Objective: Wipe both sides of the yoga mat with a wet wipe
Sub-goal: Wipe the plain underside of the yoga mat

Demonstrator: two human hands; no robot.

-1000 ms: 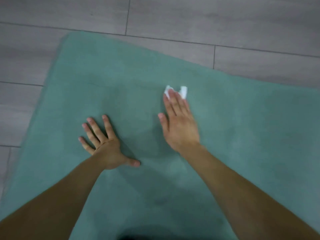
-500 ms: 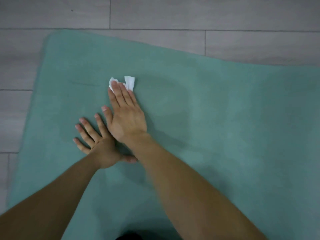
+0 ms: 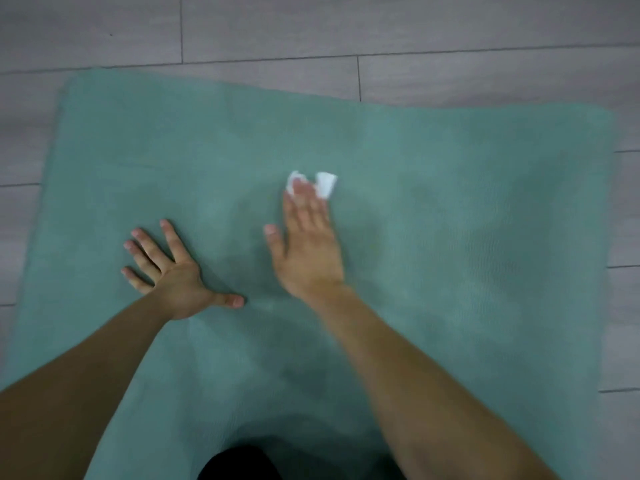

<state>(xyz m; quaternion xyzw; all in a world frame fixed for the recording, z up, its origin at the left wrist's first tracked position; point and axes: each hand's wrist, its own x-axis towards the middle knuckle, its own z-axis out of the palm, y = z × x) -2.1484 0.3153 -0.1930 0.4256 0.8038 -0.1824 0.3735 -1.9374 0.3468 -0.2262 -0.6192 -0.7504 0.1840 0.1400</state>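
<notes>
Matt, finely textured foam mat (image 3: 450, 237) on matt wood-grain floor (image 3: 450, 26).

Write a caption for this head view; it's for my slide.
Right hand presses a wet wipe across the green yoga mat; left hand braces flat.

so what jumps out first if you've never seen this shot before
The teal yoga mat fills most of the view, spread flat on a grey plank floor. Near its middle the right hand presses a white wet wipe under straight fingers. The left hand lies splayed flat on the mat beside it, apart from it.
</notes>
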